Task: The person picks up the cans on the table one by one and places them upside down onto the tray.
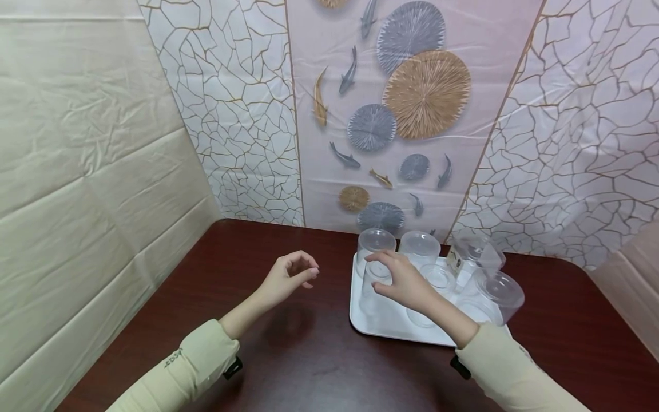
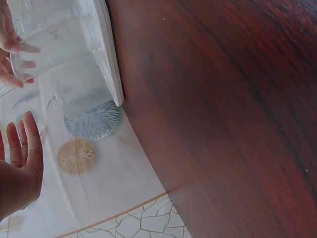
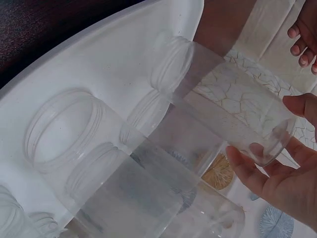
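Observation:
My right hand curls its thumb and fingers around the closed top end of a clear plastic jar. That jar stands upside down at the tray's left front, its threaded mouth toward the white tray. In the right wrist view, more inverted clear jars stand beside it. My left hand hovers above the table left of the tray, fingers loosely bent and holding nothing. The left wrist view shows its fingers apart from the jars.
Behind the gripped jar stand two clear jars at the tray's back edge. A tilted clear container lies at the right, near a piece with a printed label. The dark red wooden table meets patterned cloth walls.

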The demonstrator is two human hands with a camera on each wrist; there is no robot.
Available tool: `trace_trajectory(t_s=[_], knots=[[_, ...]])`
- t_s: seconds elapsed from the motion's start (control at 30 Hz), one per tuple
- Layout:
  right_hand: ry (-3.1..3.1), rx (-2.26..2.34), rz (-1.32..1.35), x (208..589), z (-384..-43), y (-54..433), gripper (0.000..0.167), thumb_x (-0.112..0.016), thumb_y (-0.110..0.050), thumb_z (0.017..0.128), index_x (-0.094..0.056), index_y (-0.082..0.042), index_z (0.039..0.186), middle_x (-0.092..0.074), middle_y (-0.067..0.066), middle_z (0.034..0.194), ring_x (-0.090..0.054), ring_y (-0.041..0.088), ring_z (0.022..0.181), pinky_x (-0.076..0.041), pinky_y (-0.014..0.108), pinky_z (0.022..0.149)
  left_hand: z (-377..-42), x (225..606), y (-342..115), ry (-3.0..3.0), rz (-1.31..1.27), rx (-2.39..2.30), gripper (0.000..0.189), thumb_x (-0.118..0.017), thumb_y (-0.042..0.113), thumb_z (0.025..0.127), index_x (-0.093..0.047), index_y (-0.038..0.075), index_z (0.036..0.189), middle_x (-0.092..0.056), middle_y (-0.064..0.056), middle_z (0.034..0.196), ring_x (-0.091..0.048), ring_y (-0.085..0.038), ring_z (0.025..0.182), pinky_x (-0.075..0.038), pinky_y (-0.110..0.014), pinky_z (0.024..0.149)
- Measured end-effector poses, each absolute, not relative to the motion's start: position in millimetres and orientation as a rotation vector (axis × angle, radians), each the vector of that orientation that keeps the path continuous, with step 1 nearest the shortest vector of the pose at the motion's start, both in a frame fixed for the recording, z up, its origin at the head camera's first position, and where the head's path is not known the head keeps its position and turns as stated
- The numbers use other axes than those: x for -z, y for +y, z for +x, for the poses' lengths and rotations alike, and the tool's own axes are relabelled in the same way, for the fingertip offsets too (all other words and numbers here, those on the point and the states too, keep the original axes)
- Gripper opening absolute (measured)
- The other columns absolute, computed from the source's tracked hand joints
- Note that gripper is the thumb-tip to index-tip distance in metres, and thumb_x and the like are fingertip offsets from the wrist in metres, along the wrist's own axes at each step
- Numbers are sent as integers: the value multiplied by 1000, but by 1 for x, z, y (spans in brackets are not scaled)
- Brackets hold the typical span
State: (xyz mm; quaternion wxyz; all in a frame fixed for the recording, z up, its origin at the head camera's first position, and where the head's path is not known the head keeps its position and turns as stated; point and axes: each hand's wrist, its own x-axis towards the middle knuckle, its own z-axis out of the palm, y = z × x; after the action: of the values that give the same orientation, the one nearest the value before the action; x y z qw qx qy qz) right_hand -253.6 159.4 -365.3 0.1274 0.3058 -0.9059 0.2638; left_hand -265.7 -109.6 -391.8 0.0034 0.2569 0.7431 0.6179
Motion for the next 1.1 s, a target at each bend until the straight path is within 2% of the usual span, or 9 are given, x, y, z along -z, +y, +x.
trace_trajectory(t_s=[0.33, 0.5, 0.6, 0.67, 0.93, 1.1], knots=[[-2700, -739, 869, 367, -253, 160, 42, -69, -6, 75, -59, 0, 116, -60, 17, 117, -55, 37, 110, -46, 50, 90, -266, 393, -111, 2334, 807, -1941, 17, -61, 4, 90, -57, -11, 98, -62, -10, 88, -62, -5, 77, -58, -32, 65], [-2738, -745, 854, 367, -252, 160, 43, -68, -6, 77, -58, -1, 118, -59, 18, 120, -54, 39, 111, -46, 51, 91, -266, 394, -111, 2329, 804, -1944, 16, -60, 4, 90, -58, -10, 98, -60, -28, 93, -62, -4, 77, -58, -32, 65], [-2757, -754, 846, 366, -251, 160, 43, -68, -5, 77, -58, -1, 119, -59, 18, 121, -53, 39, 112, -45, 52, 91, -265, 394, -111, 2326, 794, -1946, 16, -60, 3, 90, -58, -11, 98, -58, -33, 95, -62, -4, 76, -58, -31, 65], [-2765, -755, 849, 365, -250, 159, 43, -67, -5, 77, -58, -1, 119, -58, 17, 122, -53, 39, 112, -45, 52, 91, -265, 394, -112, 2325, 781, -1947, 18, -60, 3, 90, -57, -12, 99, -59, -31, 95, -62, -4, 76, -58, -31, 65], [-2788, -741, 842, 365, -250, 157, 43, -65, -5, 78, -57, -2, 120, -57, 18, 124, -53, 39, 110, -45, 51, 90, -266, 397, -112, 2329, 770, -1945, 17, -61, 3, 89, -58, -11, 98, -62, -13, 89, -62, -5, 76, -58, -32, 65], [-2810, -742, 851, 365, -251, 159, 44, -66, -5, 79, -55, -2, 122, -55, 19, 125, -51, 41, 113, -45, 53, 91, -265, 398, -114, 2333, 768, -1945, 17, -60, 3, 90, -58, -11, 98, -62, -21, 90, -61, -4, 76, -58, -31, 65]])
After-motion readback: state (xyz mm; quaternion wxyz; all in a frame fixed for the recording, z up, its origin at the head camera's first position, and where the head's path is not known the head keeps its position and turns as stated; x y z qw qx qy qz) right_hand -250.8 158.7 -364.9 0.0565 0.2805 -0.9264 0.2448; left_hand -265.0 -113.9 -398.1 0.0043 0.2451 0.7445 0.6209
